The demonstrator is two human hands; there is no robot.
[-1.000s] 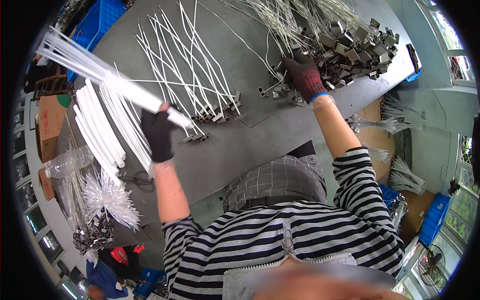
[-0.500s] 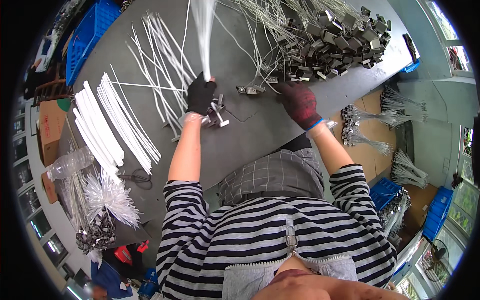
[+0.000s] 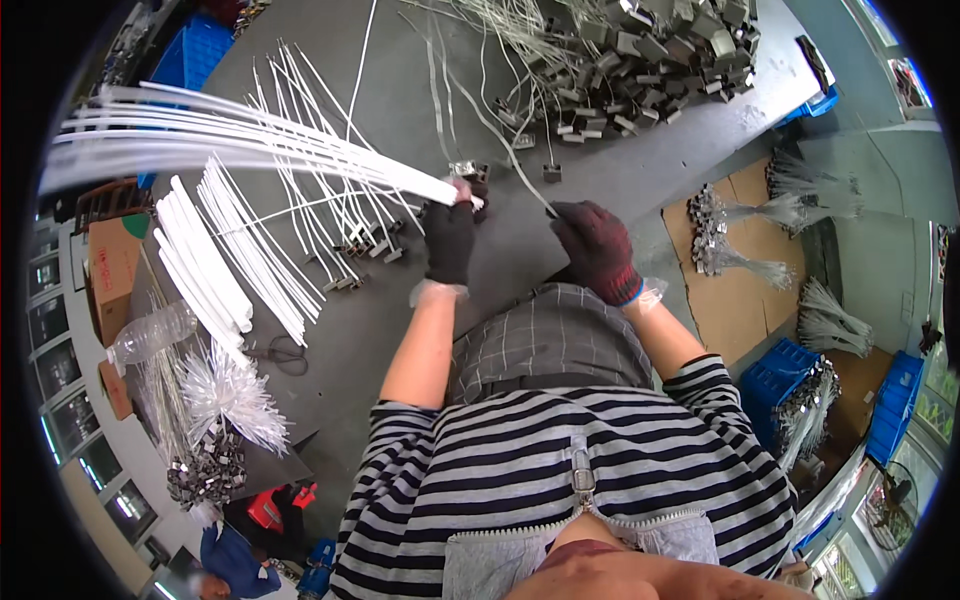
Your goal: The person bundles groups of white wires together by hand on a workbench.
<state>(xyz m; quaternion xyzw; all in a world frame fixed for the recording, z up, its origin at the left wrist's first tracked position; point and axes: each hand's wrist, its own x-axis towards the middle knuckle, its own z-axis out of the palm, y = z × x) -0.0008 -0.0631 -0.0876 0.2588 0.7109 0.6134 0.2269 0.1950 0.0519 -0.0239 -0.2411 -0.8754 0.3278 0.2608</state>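
My left hand (image 3: 450,240), in a dark glove with bare fingertips, is closed around a bundle of long thin white tubes (image 3: 330,152). The bundle fans out to the left, its far end smeared by motion. Just beyond those fingers lie small metal clips (image 3: 463,168). Opposite, my right hand (image 3: 600,250), in a dark red and black glove, pinches a thin pale wire (image 3: 512,160) that runs away toward the far side of the table. A single metal clip (image 3: 551,173) sits beyond that hand. White tubes with metal clips at their near ends (image 3: 345,245) lie left of my left hand.
A heap of metal clips on wires (image 3: 640,75) covers the table's (image 3: 640,180) far right. White tubes in thick (image 3: 205,270) and thin (image 3: 260,255) groups lie at left, near scissors (image 3: 283,354) and a clear bottle (image 3: 152,335). Blue crates (image 3: 780,375) stand at right.
My left hand has moved right, and its tube bundle has swung from pointing away to pointing left. My right hand has come slightly nearer, drawing the wire along. The clipped tubes have shifted.
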